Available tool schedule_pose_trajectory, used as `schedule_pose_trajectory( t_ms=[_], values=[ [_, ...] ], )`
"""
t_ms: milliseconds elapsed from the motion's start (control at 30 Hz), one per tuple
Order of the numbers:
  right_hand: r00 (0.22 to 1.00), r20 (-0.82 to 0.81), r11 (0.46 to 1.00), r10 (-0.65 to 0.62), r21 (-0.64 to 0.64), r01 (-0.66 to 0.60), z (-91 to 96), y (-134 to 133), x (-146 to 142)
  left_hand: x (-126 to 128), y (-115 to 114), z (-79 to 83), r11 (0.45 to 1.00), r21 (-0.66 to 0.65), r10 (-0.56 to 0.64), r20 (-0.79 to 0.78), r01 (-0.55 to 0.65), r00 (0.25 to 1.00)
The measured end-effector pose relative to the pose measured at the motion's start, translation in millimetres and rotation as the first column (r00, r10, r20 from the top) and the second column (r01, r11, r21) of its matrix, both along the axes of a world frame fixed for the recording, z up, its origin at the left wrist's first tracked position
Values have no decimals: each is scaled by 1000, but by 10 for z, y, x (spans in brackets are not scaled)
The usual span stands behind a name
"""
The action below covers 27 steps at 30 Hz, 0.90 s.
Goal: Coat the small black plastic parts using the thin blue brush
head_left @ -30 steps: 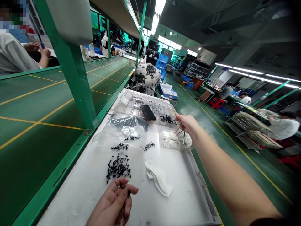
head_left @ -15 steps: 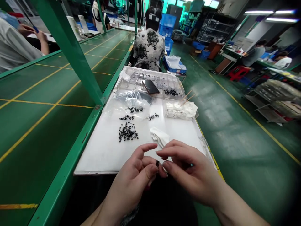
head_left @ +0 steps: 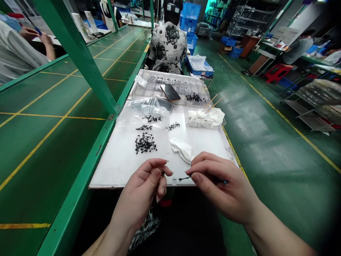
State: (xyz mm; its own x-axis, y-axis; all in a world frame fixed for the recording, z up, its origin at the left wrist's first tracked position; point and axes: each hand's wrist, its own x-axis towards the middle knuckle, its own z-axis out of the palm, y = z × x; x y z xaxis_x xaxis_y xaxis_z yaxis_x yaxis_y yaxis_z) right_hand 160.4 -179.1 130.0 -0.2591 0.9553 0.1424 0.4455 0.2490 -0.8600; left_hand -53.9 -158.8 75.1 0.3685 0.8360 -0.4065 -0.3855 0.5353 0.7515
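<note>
Slender black part point(head_left: 184, 179), knobbed at its tip, pinched by the right hand point(head_left: 223, 183) near the smooth white tabletop point(head_left: 117, 167)'s front edge; left hand point(head_left: 141, 192) curled, its grip indiscernible. Beyond: spiky black heap point(head_left: 146, 144); limp white scrap point(head_left: 181, 149).

There's a slim black part point(head_left: 184, 178) in the lower middle of the frame, jutting leftward and nearly level, its free end knobbed, the other hidden between the right hand's point(head_left: 225, 186) fingertips.
</note>
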Motion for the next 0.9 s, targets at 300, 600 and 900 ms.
schedule_pose_trajectory(
  t_ms=[300,600,900],
  values=[
    [998,46,995,-31,-95,35,21,51,-36,66,-9,-26,964,154,-184,-205,217,961],
    [985,77,936,-152,-311,168,-4,74,-189,207,38,19,765,550,-18,-502,335,865],
    [982,-56,939,-178,-307,153,-17,43,-101,71,40,90,746,609,34,-442,271,897]
  ],
)
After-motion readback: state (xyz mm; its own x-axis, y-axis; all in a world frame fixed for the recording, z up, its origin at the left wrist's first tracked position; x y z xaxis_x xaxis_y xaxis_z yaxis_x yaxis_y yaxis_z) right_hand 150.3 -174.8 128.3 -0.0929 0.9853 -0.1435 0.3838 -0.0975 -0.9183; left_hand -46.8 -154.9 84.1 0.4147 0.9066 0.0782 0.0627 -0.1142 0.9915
